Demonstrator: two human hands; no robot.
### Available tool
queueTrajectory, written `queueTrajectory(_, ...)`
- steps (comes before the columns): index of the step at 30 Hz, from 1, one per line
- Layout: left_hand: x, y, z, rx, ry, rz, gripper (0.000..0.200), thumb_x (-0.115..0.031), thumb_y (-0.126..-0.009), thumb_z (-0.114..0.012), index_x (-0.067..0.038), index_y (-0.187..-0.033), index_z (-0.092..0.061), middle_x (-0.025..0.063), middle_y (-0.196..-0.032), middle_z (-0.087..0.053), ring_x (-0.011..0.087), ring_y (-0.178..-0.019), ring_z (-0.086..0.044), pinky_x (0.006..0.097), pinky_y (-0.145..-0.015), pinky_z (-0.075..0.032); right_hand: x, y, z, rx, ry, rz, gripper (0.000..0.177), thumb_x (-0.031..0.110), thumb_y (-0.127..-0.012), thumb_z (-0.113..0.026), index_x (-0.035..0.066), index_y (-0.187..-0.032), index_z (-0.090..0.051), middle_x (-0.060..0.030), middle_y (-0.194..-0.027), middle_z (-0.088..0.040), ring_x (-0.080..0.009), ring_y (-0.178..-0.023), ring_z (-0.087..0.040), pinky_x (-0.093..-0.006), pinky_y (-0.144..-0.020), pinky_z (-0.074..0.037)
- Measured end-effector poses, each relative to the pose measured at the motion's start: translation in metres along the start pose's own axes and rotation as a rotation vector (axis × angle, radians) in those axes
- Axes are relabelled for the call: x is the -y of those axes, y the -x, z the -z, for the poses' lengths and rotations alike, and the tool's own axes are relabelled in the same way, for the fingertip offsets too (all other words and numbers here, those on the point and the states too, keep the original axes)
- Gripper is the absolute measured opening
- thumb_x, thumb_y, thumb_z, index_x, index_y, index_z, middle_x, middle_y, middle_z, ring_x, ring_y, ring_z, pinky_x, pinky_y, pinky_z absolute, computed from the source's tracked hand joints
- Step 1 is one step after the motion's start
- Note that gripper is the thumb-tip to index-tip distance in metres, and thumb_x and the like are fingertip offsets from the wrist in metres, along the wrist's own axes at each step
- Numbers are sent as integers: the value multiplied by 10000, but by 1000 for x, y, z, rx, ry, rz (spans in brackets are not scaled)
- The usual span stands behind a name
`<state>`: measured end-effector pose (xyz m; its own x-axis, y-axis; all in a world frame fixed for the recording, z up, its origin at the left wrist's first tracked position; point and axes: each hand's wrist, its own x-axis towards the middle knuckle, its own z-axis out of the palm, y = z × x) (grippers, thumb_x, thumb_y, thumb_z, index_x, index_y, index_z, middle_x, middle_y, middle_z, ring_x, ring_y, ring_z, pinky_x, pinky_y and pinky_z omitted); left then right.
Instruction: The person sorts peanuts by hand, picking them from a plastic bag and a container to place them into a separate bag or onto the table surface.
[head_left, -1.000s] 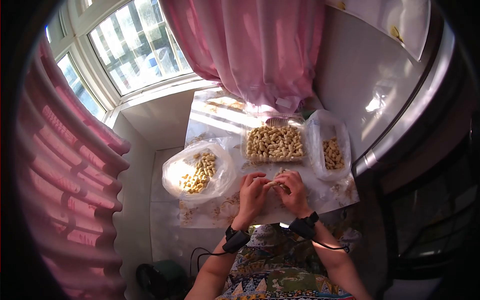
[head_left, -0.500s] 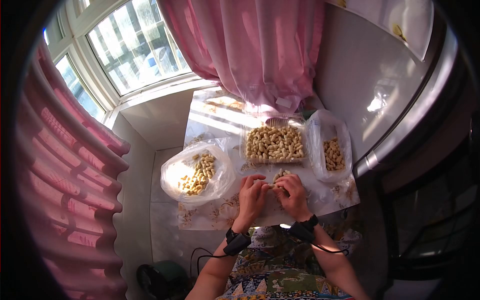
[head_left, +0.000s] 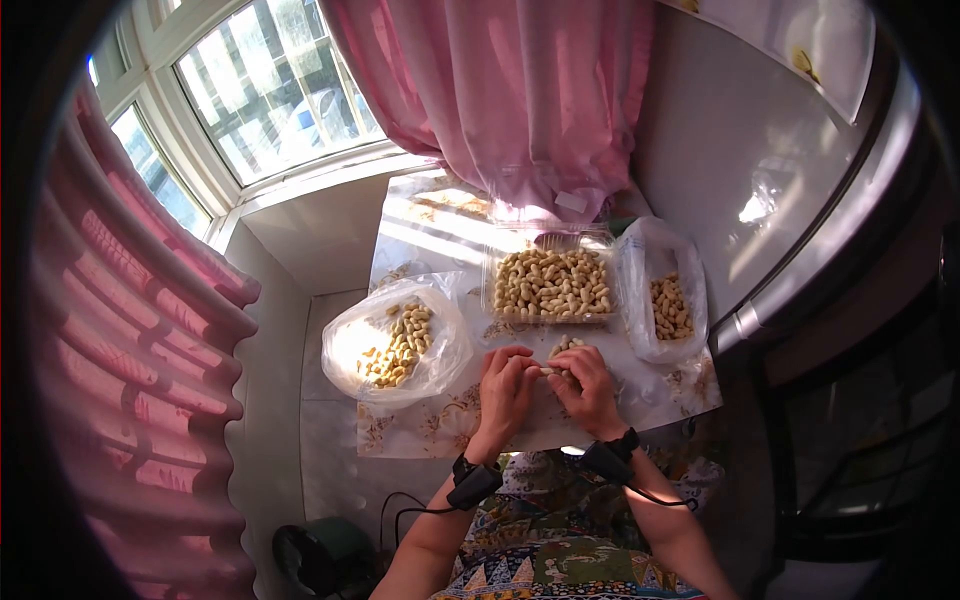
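My left hand (head_left: 505, 392) and my right hand (head_left: 586, 389) meet over the table's near edge, both pinching one peanut in its shell (head_left: 547, 371) between their fingertips. A few more peanuts (head_left: 566, 346) lie just beyond my right hand. Behind them stands a clear plastic tray (head_left: 549, 283) full of peanuts in shells. A clear bag (head_left: 398, 342) with peanuts or shells sits to the left, and another bag (head_left: 668, 303) with smaller pieces to the right.
The small table (head_left: 430, 425) has a flowered cloth and stands against a pink curtain (head_left: 520, 110). A window (head_left: 260, 90) is at the left, a grey wall (head_left: 740, 150) at the right. Both wrists wear black bands with cables.
Both hands stay together on the peanut with small finger movements. The view has shifted very slightly.
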<state>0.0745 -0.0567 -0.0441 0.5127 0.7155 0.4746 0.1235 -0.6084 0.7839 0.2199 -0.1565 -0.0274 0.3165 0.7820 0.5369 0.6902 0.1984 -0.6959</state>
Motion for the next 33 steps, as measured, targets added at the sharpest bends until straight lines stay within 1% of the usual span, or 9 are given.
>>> queueTrajectory(2,0,0,0,2,0,0,68,-94,-951,-678,-32,-966,-700,113,-1159,-685,334,-1111,-597,424,-962,-493,4,-2,1,0,64,87,185,164,-926,-743,69,-1083,-722,-96,-1086,-704,-325,-1069,-626,-444,-996,-480)
queueTrajectory(5,0,0,0,8,-17,-8,83,-112,-952,-687,-30,-953,-698,114,-1135,-682,348,-1095,-605,440,-947,-500,-2,1,-1,23,75,116,184,159,-919,-752,80,-1080,-716,-92,-1086,-703,-322,-1075,-626,-450,-1004,-474)
queueTrajectory(9,2,0,-3,-17,-11,-7,82,-111,-965,-677,-34,-952,-702,115,-1128,-683,345,-1091,-605,434,-946,-500,-3,1,-2,17,60,110,179,163,-912,-763,79,-1060,-711,-89,-1084,-702,-322,-1077,-626,-445,-994,-477)
queueTrajectory(12,-1,0,-1,-49,78,47,85,-118,-967,-681,-40,-959,-712,115,-1119,-684,340,-1094,-604,431,-949,-498,-4,1,-1,9,62,104,174,130,-890,-778,63,-1027,-695,-99,-1073,-704,-340,-1061,-632,-451,-968,-502)
queueTrajectory(14,-4,0,1,-1,43,5,99,-142,-941,-714,-52,-979,-721,114,-1129,-681,340,-1112,-598,433,-963,-493,-5,1,-1,2,78,96,143,124,-890,-776,46,-976,-692,-97,-1054,-702,-336,-1047,-633,-441,-941,-513)
queueTrajectory(18,-7,-1,6,28,56,-17,140,-164,-907,-752,-60,-997,-726,112,-1145,-678,340,-1133,-592,441,-978,-488,-3,0,-1,-11,83,89,117,118,-898,-764,34,-930,-689,-97,-1035,-699,-331,-1036,-633,-434,-923,-518)
queueTrajectory(20,-6,0,6,40,57,-20,163,-172,-888,-767,-65,-1004,-726,110,-1163,-676,344,-1146,-590,442,-985,-486,-3,1,-2,-36,59,66,159,191,-943,-750,43,-918,-701,-88,-1015,-694,-319,-1019,-625,-426,-906,-508)
queueTrajectory(27,-2,-1,2,43,27,-27,151,-168,-893,-764,-60,-987,-716,105,-1167,-681,348,-1145,-594,446,-978,-489,-3,2,0,-5,59,64,155,197,-944,-753,47,-940,-713,-89,-1013,-699,-320,-1019,-626,-425,-909,-510)
queueTrajectory(33,-2,0,-1,23,9,-9,126,-146,-896,-756,-54,-967,-704,104,-1146,-683,351,-1118,-601,447,-955,-496,-2,1,-1,-12,75,48,132,161,-931,-763,44,-966,-715,-100,-1035,-713,-332,-1044,-639,-429,-923,-523)
